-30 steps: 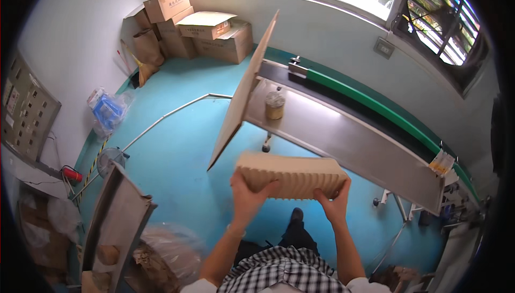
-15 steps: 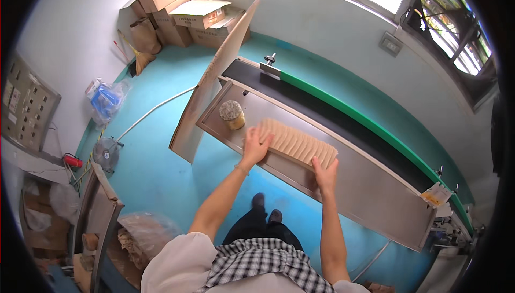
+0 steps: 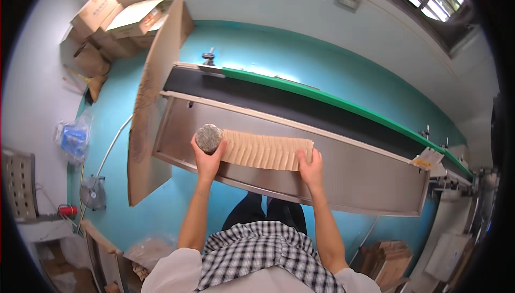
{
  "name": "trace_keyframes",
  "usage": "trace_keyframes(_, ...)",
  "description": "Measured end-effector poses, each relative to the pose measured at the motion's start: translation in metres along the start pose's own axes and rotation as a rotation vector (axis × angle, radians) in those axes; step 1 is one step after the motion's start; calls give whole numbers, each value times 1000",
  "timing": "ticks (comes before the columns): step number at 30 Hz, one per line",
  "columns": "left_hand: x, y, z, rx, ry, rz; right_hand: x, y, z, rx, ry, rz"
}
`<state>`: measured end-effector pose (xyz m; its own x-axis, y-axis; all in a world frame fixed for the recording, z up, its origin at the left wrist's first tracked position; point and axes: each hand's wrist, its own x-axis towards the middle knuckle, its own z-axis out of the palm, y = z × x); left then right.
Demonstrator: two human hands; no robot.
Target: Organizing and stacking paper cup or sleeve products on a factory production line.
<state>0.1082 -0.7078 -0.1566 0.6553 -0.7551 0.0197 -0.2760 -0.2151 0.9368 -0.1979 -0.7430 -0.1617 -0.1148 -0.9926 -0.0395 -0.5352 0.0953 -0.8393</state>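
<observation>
Stack (image 3: 260, 149) of pleated brown pieces, mid-frame, spans the gap between both hands, over the metal tray (image 3: 370, 180); can't tell if it touches the tray. Left hand (image 3: 207, 154) is curled around the can (image 3: 208, 134), fingers on its left side, thumb between can and stack, at the stack's left end. Right hand (image 3: 310, 168) grips the stack's right end, thumb on the near face. Can sits just beside the stack, so it's in the way on that side. Behind the tray, black belt (image 3: 257, 92) and green rail (image 3: 322, 96) slant from upper left to right. Cardboard sheet (image 3: 153, 116) stands tilted at the tray's left end. Boxes (image 3: 96, 16) upper left, fan (image 3: 93, 192) lower left, card (image 3: 428, 158) by the rail at right.
</observation>
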Motion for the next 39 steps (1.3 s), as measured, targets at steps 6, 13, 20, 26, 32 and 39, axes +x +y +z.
trace_keyframes(6, -47, 69, 84, 368, -167, 719, 37, 26, -56, 320, -35, 279)
trace_keyframes(13, -14, 121, 202, 631, -1273, 607, 42, 39, -75, 245, -387, 329)
trace_keyframes(20, -10, 118, 213, 470, -1258, 663, 58, 84, -59, 718, -92, 399)
trace_keyframes(26, 2, 119, 194, 468, -1365, 554, 36, 40, -39, 486, -113, 298)
trace_keyframes(32, 6, 120, 188, 477, -1362, 504, 61, 67, -71, 509, -199, 444)
trace_keyframes(39, 12, 109, 179, 494, -1249, 737, 42, 32, -19, 339, -91, 132)
